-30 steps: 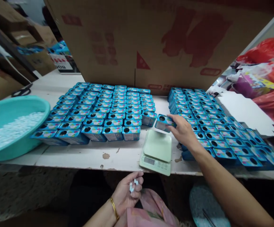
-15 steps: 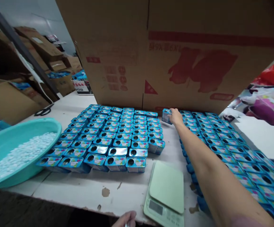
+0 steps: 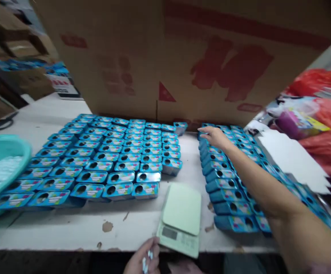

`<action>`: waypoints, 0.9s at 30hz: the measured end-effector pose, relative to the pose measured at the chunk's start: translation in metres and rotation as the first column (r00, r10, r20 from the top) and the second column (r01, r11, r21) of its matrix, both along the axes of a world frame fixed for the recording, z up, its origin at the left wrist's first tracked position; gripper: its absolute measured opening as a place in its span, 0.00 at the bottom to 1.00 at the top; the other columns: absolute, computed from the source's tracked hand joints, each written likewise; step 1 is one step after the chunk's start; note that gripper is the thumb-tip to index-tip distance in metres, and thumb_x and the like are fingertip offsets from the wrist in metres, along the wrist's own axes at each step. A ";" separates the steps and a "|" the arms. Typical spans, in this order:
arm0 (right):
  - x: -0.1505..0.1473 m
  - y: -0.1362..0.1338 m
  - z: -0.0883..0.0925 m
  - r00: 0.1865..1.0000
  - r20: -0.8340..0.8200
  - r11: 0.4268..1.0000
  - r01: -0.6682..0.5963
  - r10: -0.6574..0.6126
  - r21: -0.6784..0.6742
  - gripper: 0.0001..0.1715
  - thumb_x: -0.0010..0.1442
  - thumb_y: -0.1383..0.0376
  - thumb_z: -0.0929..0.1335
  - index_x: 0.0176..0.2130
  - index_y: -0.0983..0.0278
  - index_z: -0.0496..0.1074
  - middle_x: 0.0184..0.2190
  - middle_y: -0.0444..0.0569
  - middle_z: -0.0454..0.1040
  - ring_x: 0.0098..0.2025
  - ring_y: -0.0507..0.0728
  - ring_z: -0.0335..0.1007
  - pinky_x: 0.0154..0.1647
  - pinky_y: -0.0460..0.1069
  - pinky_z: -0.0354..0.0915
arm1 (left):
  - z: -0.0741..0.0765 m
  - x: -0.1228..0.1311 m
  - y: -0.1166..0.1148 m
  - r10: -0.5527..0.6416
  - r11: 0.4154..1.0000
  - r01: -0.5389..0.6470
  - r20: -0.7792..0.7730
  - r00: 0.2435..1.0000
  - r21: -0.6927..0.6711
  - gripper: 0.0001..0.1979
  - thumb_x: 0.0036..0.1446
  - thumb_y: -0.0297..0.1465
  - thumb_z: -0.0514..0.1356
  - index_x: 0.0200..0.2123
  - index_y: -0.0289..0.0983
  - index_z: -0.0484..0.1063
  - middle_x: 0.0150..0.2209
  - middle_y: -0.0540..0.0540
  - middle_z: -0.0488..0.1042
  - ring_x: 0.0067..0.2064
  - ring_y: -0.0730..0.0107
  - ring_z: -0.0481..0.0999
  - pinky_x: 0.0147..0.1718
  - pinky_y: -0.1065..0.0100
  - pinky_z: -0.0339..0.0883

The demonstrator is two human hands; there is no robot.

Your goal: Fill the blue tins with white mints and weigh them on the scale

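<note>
My right hand (image 3: 214, 137) reaches to the back of the right block of blue tins (image 3: 221, 174), its fingers stretched out over the rearmost tins. A single blue tin (image 3: 180, 128) stands at the back, beside the left block of tins (image 3: 111, 155). At the front edge, my left hand (image 3: 146, 258) is curled around several small white pieces (image 3: 147, 260), just left of a pale green kitchen scale (image 3: 182, 209). Nothing lies on the scale's plate.
A turquoise basin (image 3: 25, 152) of white pieces sits at the left, with black scissors (image 3: 1, 123) behind it. A big cardboard box (image 3: 142, 68) walls off the back. Red plastic bags (image 3: 316, 82) and white card (image 3: 293, 160) are at the right.
The single tin left my right hand and now stands beside the left block. My right hand has moved to the right block and opened. White pieces now show in my left hand. The view has shifted right.
</note>
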State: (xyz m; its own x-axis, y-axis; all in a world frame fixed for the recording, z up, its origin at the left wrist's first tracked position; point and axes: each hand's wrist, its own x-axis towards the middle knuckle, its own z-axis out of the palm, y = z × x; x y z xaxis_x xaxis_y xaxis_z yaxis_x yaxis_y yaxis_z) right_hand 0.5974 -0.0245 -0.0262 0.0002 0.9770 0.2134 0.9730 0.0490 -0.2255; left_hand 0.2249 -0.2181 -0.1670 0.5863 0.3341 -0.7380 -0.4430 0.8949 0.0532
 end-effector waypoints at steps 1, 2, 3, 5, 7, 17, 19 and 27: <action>0.005 -0.035 0.004 1.000 0.010 1.000 -0.021 0.021 -0.011 0.17 0.55 0.64 0.62 0.46 0.61 0.68 0.44 0.47 0.69 0.47 0.54 0.64 0.48 0.49 0.58 | 0.001 -0.001 -0.004 0.003 1.000 -0.003 -0.004 1.000 0.000 0.05 0.47 0.30 0.59 0.28 0.35 0.67 0.17 0.54 0.60 0.12 0.86 0.52 0.09 0.80 0.44; 0.008 -0.073 0.007 0.998 0.029 0.998 -0.054 0.054 -0.015 0.15 0.56 0.63 0.62 0.44 0.61 0.69 0.42 0.47 0.70 0.45 0.55 0.65 0.47 0.50 0.59 | 0.003 -0.002 -0.007 0.003 1.000 -0.003 -0.009 1.000 0.002 0.05 0.47 0.30 0.58 0.28 0.34 0.67 0.17 0.55 0.59 0.12 0.88 0.50 0.09 0.81 0.42; 0.009 -0.112 0.008 0.996 0.046 0.997 -0.070 0.071 -0.014 0.14 0.56 0.62 0.62 0.42 0.61 0.70 0.40 0.48 0.71 0.44 0.56 0.66 0.46 0.51 0.60 | 0.005 -0.005 -0.009 0.003 1.000 -0.003 -0.014 1.000 0.008 0.05 0.48 0.29 0.58 0.28 0.34 0.67 0.18 0.55 0.59 0.12 0.89 0.49 0.09 0.81 0.41; 0.005 -0.188 0.006 0.996 0.063 0.997 -0.069 0.070 -0.028 0.12 0.56 0.62 0.62 0.40 0.61 0.71 0.37 0.48 0.72 0.42 0.56 0.66 0.44 0.52 0.61 | 0.007 -0.011 -0.013 -0.018 1.000 0.018 -0.025 1.000 0.022 0.05 0.48 0.29 0.58 0.29 0.33 0.67 0.20 0.54 0.60 0.14 0.89 0.51 0.09 0.82 0.42; -0.007 -0.250 -0.001 0.998 0.056 1.000 0.008 -0.007 -0.029 0.12 0.56 0.62 0.62 0.38 0.60 0.71 0.35 0.48 0.72 0.41 0.56 0.66 0.43 0.52 0.62 | 0.009 -0.019 -0.016 -0.065 0.997 0.066 -0.031 0.997 0.049 0.05 0.49 0.28 0.57 0.31 0.33 0.67 0.21 0.54 0.60 0.15 0.89 0.52 0.10 0.82 0.43; -0.080 -0.307 -0.055 0.730 0.139 0.700 0.682 -0.669 -0.211 0.32 0.52 0.41 0.54 0.42 0.59 0.67 0.30 0.53 0.73 0.35 0.62 0.70 0.30 0.52 0.60 | 0.018 -0.040 -0.035 -0.172 0.972 0.175 -0.034 0.984 0.156 0.06 0.49 0.27 0.57 0.33 0.34 0.66 0.23 0.54 0.61 0.16 0.89 0.53 0.10 0.82 0.46; -0.081 -0.301 -0.061 0.677 0.132 0.645 0.732 -0.724 -0.222 0.34 0.52 0.40 0.52 0.39 0.60 0.68 0.30 0.54 0.72 0.34 0.64 0.69 0.29 0.51 0.59 | 0.019 -0.040 -0.041 -0.159 0.973 0.154 0.015 0.987 0.174 0.05 0.51 0.27 0.56 0.33 0.33 0.66 0.23 0.54 0.61 0.16 0.88 0.53 0.10 0.82 0.47; -0.101 -0.321 -0.047 0.891 0.163 0.892 0.442 -0.423 -0.099 0.12 0.54 0.57 0.61 0.36 0.61 0.65 0.33 0.48 0.71 0.33 0.57 0.68 0.28 0.47 0.56 | 0.018 -0.049 -0.059 -0.056 0.984 0.036 0.113 0.992 0.176 0.04 0.52 0.27 0.54 0.33 0.32 0.66 0.23 0.52 0.63 0.17 0.88 0.56 0.10 0.83 0.47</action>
